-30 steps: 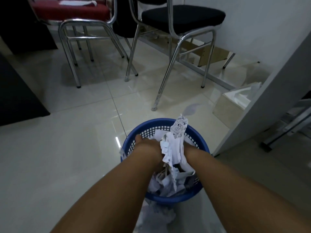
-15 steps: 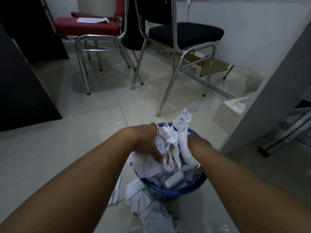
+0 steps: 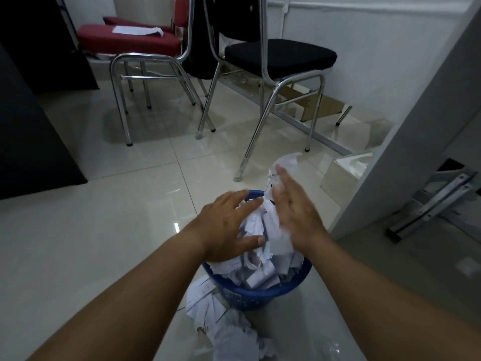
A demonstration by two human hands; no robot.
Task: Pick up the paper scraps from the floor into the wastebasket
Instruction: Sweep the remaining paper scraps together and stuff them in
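A blue plastic wastebasket [image 3: 263,295] stands on the tiled floor in front of me, heaped with white paper scraps [image 3: 260,267]. My left hand [image 3: 229,225] lies flat on the left side of the heap, fingers spread. My right hand [image 3: 294,212] is flat against the right side, fingers straight; a tall scrap [image 3: 286,162] sticks up past its fingertips. Neither hand grips paper. More scraps [image 3: 226,327] lie on the floor close to me, beside the basket.
A black-seated chrome chair [image 3: 281,58] and a red-seated one [image 3: 127,40] stand behind the basket. A white panel [image 3: 416,142] rises at the right, a white box [image 3: 343,170] by its foot. Dark furniture [image 3: 28,126] lines the left.
Both hands have come up out of the basket and opened flat against the sides of the paper heap. The view has tilted up, showing more of the chairs.
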